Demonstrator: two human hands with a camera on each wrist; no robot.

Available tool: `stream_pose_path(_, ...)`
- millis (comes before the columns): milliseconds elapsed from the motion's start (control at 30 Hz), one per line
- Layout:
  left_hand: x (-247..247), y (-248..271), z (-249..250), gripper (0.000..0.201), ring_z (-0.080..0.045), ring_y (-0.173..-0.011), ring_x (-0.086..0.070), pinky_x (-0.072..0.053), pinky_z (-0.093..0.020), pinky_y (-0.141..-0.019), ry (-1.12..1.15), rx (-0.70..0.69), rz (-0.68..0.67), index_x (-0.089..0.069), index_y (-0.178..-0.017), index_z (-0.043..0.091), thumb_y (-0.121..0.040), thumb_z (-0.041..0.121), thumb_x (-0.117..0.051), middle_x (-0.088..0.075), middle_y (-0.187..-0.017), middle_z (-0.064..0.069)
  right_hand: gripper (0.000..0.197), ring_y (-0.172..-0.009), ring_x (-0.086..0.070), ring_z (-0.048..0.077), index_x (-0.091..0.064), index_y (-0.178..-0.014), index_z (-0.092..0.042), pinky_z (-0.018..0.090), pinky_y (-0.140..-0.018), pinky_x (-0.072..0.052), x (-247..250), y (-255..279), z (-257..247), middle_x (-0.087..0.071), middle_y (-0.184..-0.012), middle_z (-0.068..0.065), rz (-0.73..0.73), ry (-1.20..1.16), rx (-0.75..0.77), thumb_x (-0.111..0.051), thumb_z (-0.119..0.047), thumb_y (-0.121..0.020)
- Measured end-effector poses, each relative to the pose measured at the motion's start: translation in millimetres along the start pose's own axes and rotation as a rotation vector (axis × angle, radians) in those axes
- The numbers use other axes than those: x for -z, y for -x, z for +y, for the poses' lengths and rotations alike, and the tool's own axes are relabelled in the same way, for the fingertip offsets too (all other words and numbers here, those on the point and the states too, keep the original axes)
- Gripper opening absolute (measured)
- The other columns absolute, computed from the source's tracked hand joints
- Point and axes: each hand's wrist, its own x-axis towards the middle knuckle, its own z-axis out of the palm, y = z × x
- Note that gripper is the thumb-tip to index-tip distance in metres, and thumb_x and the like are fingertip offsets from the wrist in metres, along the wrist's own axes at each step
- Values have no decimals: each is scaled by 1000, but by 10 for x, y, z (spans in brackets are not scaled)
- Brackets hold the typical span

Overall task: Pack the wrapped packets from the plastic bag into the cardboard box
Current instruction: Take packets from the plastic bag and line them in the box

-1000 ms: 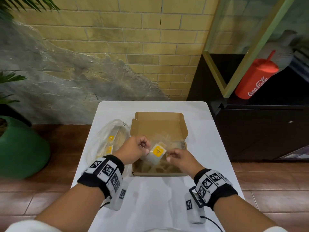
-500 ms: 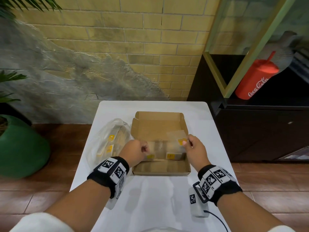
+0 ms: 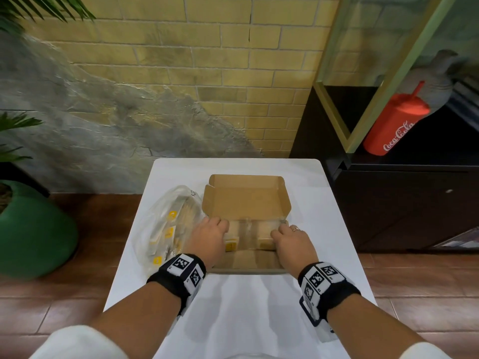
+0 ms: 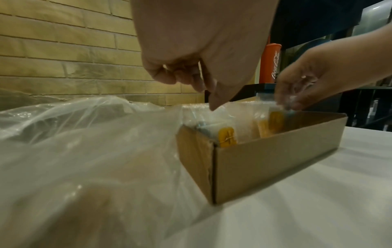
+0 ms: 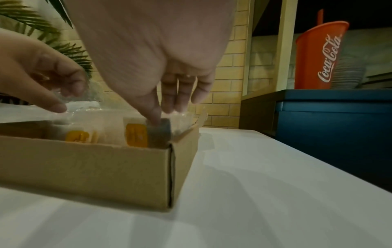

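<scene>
A white table (image 3: 233, 307) is seen stretching away from the viewer, with two forearms carrying marker-covered wristbands laid over its near end. Just beyond them, at the centre of the table, an open cardboard box (image 3: 246, 265) is set, its lid flap standing up at the 12 o'clock side. Two wrapped packets with yellow labels are stood side by side across the middle of the box. The left packet (image 4: 222, 135) is met from above by the left hand (image 3: 210, 239), at the box's 9 o'clock wall; its thumb is pointed down onto the clear wrapper while the other fingers are curled loosely above it, and whether the wrapper is actually pinched cannot be told. The right packet (image 5: 137, 134) is pressed at its top by the right hand (image 3: 293, 244), near the 3 o'clock wall, with the thumb and straightened fingers held close together and reaching down onto the wrapper; a ring is worn on one finger. At 9 o'clock of the box, touching its wall, a clear plastic bag (image 3: 166, 229) is laid with further yellow-labelled packets inside. Farther off, at 2 o'clock, a red Coca-Cola cup (image 3: 394, 125) is stood on a dark cabinet. At 10 o'clock, on the floor, a green pot (image 3: 31, 229) is placed.
</scene>
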Motion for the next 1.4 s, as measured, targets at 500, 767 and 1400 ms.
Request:
stream_pose_path(500, -213, 39, 53, 34, -27, -106, -60, -49, -33, -89, -132, 98, -464, -60, -118, 10, -90, 10, -42, -61, -118, -11, 32, -108, -57, 31, -54, -119, -6, 38, -89, -47, -118, 69, -130, -53, -125, 12, -387, -144, -35, -41, -8, -90)
stream_pose_path(767, -30, 29, 39, 23, -24, -91, -61, -47, -28, -75, 108, 153, -245, -64, -99, 12, -88, 12, -44, -65, -100, -8, 32, -100, -59, 27, -59, -116, -16, 29, -78, -44, -130, 83, -44, -59, -115, 8, -342, -313, -33, -43, -8, -89)
stream_pose_path(1400, 99, 55, -881, 36, -34, -111, -55, -46, -37, -87, 113, 784, -306, -42, -122, 4, -88, 15, -49, -56, -121, -19, 34, -107, -59, 20, -63, -118, -15, 26, -89, -46, 68, 115, -168, -65, -119, 4, -258, -556, -31, -39, -12, -93)
